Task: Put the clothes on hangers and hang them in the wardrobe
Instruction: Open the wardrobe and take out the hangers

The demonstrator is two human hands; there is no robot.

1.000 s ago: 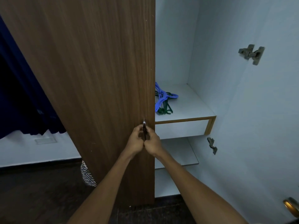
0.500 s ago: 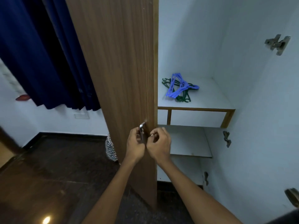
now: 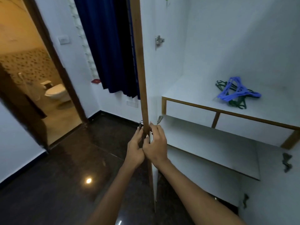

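Presently, both hands grip the wardrobe door [image 3: 138,62], seen edge-on.
Left hand [image 3: 135,148] curls round the door's left face at the metal handle [image 3: 141,122]; right hand [image 3: 156,146] clasps its right face, thumbs touching. Blue and green hangers [image 3: 235,92] lie heaped on the upper shelf [image 3: 194,95], far right.

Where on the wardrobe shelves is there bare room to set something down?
The top shelf is bare from its left edge up to the hangers, which crowd its right part. The shelf below looks bare across its visible width. Both hands, left hand and right hand, crowd the door edge.
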